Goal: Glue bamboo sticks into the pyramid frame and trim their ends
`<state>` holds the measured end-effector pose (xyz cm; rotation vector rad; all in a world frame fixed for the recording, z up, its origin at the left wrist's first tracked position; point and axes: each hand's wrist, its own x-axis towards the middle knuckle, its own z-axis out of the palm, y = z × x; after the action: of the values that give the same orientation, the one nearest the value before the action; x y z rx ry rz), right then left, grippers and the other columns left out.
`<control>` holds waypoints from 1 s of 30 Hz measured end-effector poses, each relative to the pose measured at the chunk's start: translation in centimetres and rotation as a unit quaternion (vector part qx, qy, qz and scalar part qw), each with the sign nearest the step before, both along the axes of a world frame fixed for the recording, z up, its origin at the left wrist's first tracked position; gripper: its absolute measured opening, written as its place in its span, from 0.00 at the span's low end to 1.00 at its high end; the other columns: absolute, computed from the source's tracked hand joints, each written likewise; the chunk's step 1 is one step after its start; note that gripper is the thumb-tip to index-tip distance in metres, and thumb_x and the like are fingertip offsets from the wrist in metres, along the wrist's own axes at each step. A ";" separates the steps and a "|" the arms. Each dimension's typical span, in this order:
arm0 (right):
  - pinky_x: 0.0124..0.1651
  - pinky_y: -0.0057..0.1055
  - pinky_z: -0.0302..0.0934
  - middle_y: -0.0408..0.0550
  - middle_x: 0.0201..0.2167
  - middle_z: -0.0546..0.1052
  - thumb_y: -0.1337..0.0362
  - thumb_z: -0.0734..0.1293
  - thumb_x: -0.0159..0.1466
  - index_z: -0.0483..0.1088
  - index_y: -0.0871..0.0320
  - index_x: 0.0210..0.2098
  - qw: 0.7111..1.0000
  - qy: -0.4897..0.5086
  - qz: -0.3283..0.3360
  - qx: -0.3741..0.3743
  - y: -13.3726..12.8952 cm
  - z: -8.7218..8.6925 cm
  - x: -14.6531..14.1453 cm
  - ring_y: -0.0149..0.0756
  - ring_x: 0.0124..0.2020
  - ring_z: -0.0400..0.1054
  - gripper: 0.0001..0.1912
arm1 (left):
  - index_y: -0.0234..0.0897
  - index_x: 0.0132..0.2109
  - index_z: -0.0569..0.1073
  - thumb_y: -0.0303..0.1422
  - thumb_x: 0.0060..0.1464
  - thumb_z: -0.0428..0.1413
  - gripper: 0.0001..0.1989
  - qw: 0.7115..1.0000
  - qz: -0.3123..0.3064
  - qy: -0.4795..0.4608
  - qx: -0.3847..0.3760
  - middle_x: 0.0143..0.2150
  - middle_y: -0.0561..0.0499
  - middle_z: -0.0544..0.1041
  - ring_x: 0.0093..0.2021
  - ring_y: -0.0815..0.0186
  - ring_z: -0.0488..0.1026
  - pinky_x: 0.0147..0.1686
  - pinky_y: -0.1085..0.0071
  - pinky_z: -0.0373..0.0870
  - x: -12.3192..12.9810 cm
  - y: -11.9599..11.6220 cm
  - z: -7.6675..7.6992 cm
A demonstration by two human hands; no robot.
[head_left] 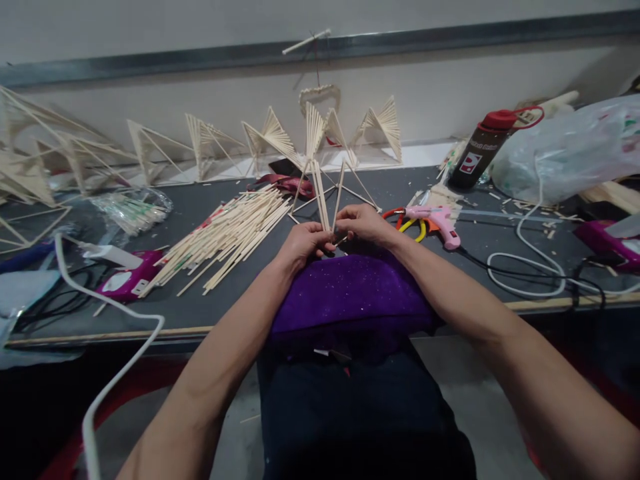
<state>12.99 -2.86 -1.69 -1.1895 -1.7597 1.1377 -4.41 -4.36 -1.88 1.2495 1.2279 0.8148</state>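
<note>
Purple cloth (pixel 350 293) below, stick frame (pixel 325 193) seemingly between fingers (pixel 327 241).

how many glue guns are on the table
1 clearly: a pink glue gun on the table, just right of the right hand. Purple items at the far right and left may be others; too unclear.

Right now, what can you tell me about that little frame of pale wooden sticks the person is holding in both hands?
The open frame of thin pale wooden sticks stands upright over the dark grey worktable, just beyond a purple sparkly cloth. Several sticks rise bunched together in the middle, while others slant out to form triangular outlines. The left hand and right hand pinch it at its base from either side. It looks light, unpainted and bare between the sticks. How its joints are fixed cannot be made out.
</note>
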 end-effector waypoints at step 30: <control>0.32 0.23 0.54 0.45 0.31 0.75 0.64 0.70 0.52 0.73 0.65 0.41 0.973 -0.212 0.023 0.087 -1.0 0.4 -0.9 0.29 0.31 0.66 0.18 | 0.32 0.30 0.73 0.30 0.47 0.59 0.04 0.998 -0.055 -0.007 -0.018 0.22 0.47 0.76 0.17 0.73 0.69 0.12 0.80 0.53 -0.8 0.9 0.2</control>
<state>12.04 -3.82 -1.30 -1.3600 -2.1655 0.7683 -5.21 -3.51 -1.73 1.2688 1.1477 0.7177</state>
